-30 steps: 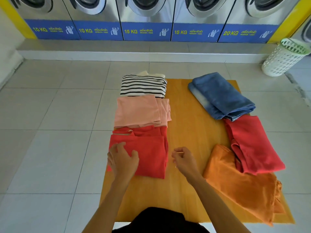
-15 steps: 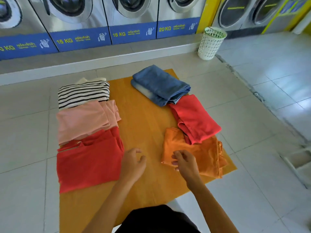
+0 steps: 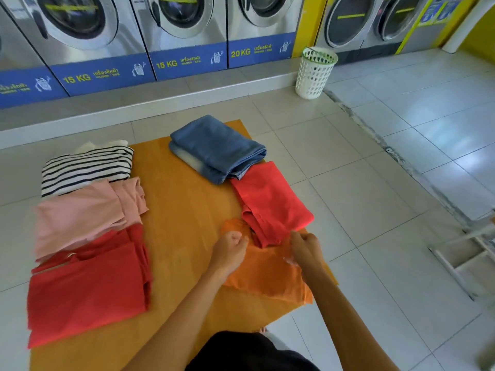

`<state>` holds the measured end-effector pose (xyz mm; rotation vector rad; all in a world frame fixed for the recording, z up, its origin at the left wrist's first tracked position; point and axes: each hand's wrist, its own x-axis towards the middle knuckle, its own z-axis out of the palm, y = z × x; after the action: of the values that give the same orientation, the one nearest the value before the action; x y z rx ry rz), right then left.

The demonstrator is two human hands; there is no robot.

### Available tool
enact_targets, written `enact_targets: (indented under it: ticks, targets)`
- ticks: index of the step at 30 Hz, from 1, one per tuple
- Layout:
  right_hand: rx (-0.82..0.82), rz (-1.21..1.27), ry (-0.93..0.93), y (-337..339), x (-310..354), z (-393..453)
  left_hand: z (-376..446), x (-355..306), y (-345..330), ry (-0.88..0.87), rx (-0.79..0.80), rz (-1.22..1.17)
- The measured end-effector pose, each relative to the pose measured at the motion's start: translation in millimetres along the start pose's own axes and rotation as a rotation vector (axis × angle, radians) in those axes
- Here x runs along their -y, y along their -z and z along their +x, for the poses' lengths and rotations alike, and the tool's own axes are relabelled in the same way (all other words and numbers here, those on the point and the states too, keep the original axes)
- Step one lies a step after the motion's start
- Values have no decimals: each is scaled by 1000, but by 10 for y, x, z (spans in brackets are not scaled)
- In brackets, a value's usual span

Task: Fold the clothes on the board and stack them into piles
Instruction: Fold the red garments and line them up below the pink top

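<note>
A wooden board lies on the tiled floor. Down its left side sit a folded striped top, a folded pink garment and a folded red garment, each overlapping the one behind it. On the right side are folded blue jeans, a loosely folded red garment and, under its near end, a crumpled orange garment. My left hand is curled on the orange garment's far left edge. My right hand pinches the orange cloth beside the red garment's near corner.
A row of washing machines on a raised step lines the back wall. A white laundry basket stands at the back right. A white metal frame lies on the floor at the right. Tiled floor surrounds the board.
The view has swung to the right. My left hand left the folded red garment and both hands moved across onto the orange garment, where their fingers have closed on the cloth.
</note>
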<state>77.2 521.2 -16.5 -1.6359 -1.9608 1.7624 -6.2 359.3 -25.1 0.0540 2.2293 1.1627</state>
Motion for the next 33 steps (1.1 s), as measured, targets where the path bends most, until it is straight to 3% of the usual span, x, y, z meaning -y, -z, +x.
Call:
enact_targets:
  ticks: [5,11,14,23,28,33]
  targets:
    - [54,-32,-102,168,76,393,213,-278,-447,150,-78,-170]
    - [-97,-368,142,334,234,736,406,-421,-693,272,-121,-40]
    - [-13,-456,192,287,346,934,484,-428,-719,277,-146,-57]
    - [197,-496,63,332,578,1325,471,-310,-628,324,-106,-183]
    - [366,-332,33,195,713,1293,453,-291,-550,334,-34,-269]
    - [553,2,-260,85,918,1154,373,-358,-455,387,-43,-404]
